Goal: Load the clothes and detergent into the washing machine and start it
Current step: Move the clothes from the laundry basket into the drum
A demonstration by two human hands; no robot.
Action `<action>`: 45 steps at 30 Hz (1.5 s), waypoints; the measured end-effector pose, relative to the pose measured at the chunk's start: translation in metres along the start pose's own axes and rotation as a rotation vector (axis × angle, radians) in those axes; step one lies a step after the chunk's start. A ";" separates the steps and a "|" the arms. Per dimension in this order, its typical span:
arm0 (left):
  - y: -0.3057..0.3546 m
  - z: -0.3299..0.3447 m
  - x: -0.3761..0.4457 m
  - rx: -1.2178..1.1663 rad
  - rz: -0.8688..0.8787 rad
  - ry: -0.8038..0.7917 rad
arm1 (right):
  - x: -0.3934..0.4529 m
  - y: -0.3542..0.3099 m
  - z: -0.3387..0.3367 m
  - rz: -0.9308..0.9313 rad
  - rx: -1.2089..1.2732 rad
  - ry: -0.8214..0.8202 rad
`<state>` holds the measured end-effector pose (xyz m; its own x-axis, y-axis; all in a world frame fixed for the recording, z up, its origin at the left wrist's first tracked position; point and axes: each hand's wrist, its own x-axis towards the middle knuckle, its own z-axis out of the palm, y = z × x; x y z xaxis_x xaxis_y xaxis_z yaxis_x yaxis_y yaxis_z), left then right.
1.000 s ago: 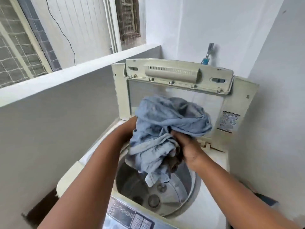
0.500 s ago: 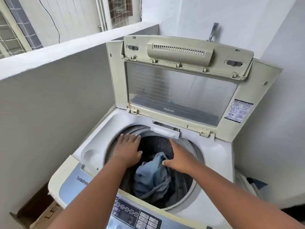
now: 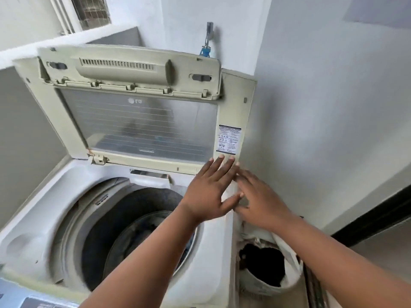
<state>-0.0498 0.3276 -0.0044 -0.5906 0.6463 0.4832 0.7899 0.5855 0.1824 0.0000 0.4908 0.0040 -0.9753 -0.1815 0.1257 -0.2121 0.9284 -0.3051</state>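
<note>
The top-loading washing machine (image 3: pixel 44 207) fills the left of the view, its lid (image 3: pixel 138 121) standing upright. Inside the dark drum (image 3: pixel 124 218) a bluish garment (image 3: pixel 138 234) shows dimly, blurred. My left hand (image 3: pixel 209 192) hovers over the machine's right rim, fingers spread, holding nothing. My right hand (image 3: pixel 260 203) is just right of it, also spread and empty, above a white laundry bag (image 3: pixel 289 258). The bag stands on the floor against the machine's right side and holds dark clothes (image 3: pixel 262 263). I see no detergent.
The control panel (image 3: pixel 33 301) runs along the machine's near edge at the bottom left. A tap with a blue fitting (image 3: pixel 208 41) sticks out of the wall behind the lid. White walls close in on the right, a grey wall on the left.
The blue garment left my hands and dropped into the drum. Both hands then came out of the drum and moved right, over the laundry bag. The view swung right.
</note>
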 end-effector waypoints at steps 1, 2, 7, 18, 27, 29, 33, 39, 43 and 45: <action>0.014 0.010 0.016 0.002 0.036 0.019 | -0.009 0.024 -0.006 0.010 0.017 0.015; 0.029 0.022 0.033 0.004 0.062 0.024 | -0.017 0.049 -0.012 0.032 0.030 0.012; 0.090 0.126 0.092 0.026 0.024 -0.232 | -0.047 0.174 0.003 0.108 0.084 -0.090; 0.087 0.316 0.039 0.141 -0.428 -1.029 | -0.088 0.336 0.143 0.168 -0.071 -0.649; 0.077 0.445 -0.023 0.036 -0.497 -1.194 | -0.094 0.387 0.289 0.198 -0.117 -0.956; 0.076 0.475 -0.032 0.012 -0.488 -1.218 | -0.091 0.395 0.318 0.219 -0.113 -0.993; 0.069 0.540 -0.054 -0.038 -0.539 -1.247 | -0.089 0.406 0.381 0.331 -0.046 -1.041; 0.071 0.617 -0.084 -0.126 -0.697 -1.350 | -0.085 0.420 0.459 0.513 0.023 -1.069; 0.071 0.653 -0.103 -0.268 -0.911 -1.378 | -0.094 0.435 0.499 0.560 -0.008 -1.099; 0.069 0.667 -0.113 -0.323 -0.957 -1.363 | -0.097 0.440 0.513 0.551 -0.042 -1.104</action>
<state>-0.0382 0.6213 -0.6173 -0.4073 0.1676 -0.8978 -0.0102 0.9821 0.1880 -0.0300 0.7503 -0.6264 -0.4674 0.0795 -0.8805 0.2260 0.9736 -0.0320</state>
